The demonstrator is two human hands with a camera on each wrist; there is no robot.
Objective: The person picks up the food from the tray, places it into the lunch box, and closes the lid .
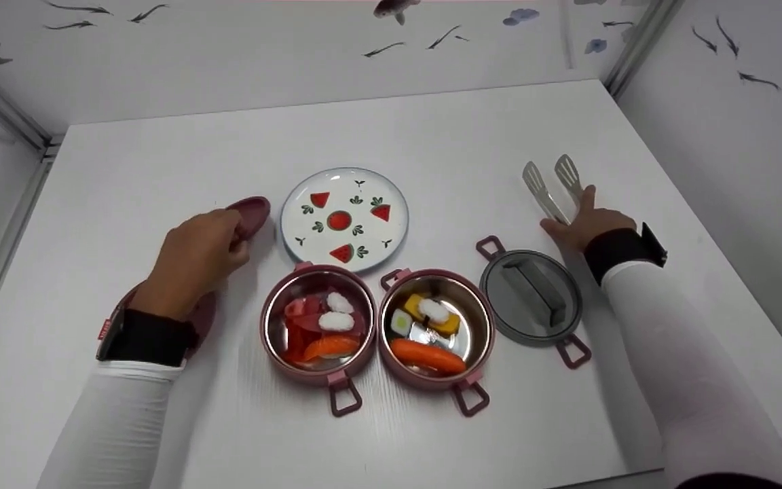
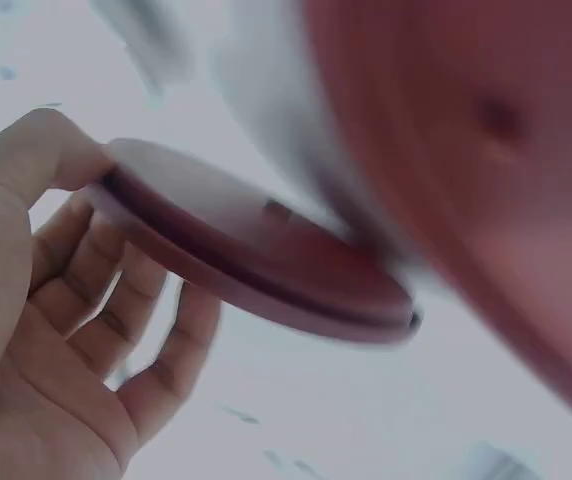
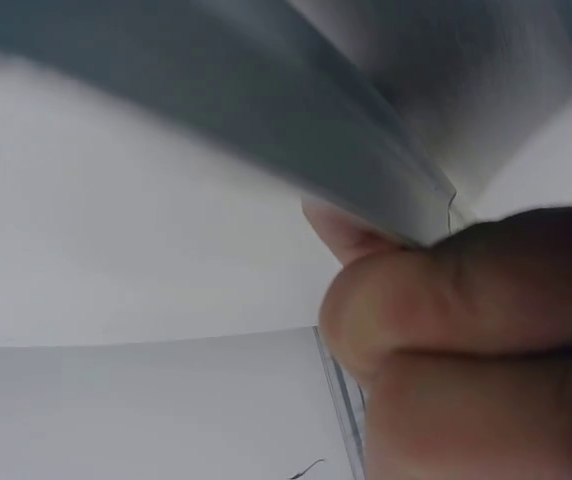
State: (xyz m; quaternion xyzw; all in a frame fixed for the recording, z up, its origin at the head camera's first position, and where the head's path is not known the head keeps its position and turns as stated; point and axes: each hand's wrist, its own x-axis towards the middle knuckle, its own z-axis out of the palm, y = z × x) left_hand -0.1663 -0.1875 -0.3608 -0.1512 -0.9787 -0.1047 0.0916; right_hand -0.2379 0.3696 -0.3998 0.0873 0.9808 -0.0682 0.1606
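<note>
My left hand [image 1: 199, 255] pinches the edge of a dark red round lid [image 1: 252, 213], thumb on one face and fingers on the other. It is held left of the watermelon-patterned plate [image 1: 316, 183]; the left wrist view shows the lid [image 2: 266, 260] tilted. A second dark red round piece [image 1: 205, 318] lies partly hidden under my left wrist. My right hand [image 1: 594, 227] grips metal tongs with slotted ends [image 1: 546, 197], thumb and index finger on either side of the arms. In the right wrist view, curled fingers [image 3: 446, 310] lie against a blurred grey metal strip [image 3: 296, 130].
Two dark red pots stand in front: the left pot [image 1: 267, 339] contains red and orange food pieces, the right pot [image 1: 488, 316] an orange sausage-like piece and yellow ones. Beside them lies a grey lid [image 1: 506, 299] with loop handles. Walls stand around the white table [image 1: 472, 136].
</note>
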